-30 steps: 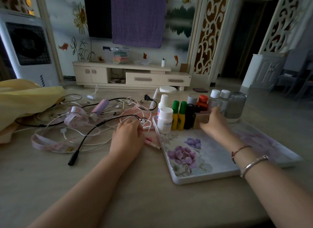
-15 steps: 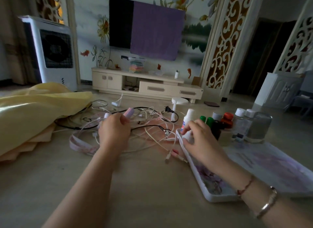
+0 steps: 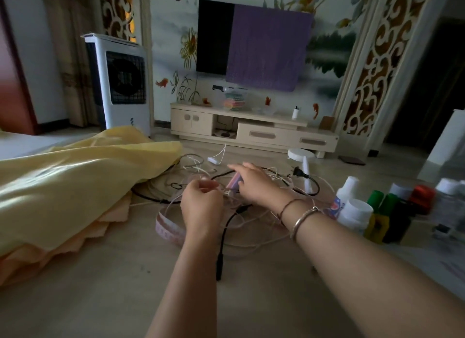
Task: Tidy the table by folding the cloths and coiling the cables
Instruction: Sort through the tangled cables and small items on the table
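Living-rm table [image 3: 100, 300], TV wall far: cable tangle [image 3: 251, 222] mid, cloths unfolded at left.
We log: left hand [image 3: 201, 204] pinching a thin white lead at the tangle's near-left edge; right hand [image 3: 254, 184] curled over a pink device [image 3: 234, 183] w/ lead attached. Yellow cloth [image 3: 75, 187] heaped on peach cloths [image 3: 75, 239]. Adv.: we'd free one lead end-first, lift clear of the black cable [image 3: 224, 237] & tape measure [image 3: 168, 229], then coil; avoid yanking, knots tighten.

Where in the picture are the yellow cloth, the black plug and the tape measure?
yellow cloth [image 3: 75, 184], head view, on its broad top fold.
black plug [image 3: 297, 172], head view, on the plug body.
tape measure [image 3: 167, 231], head view, on the pink loop left of the left wrist.
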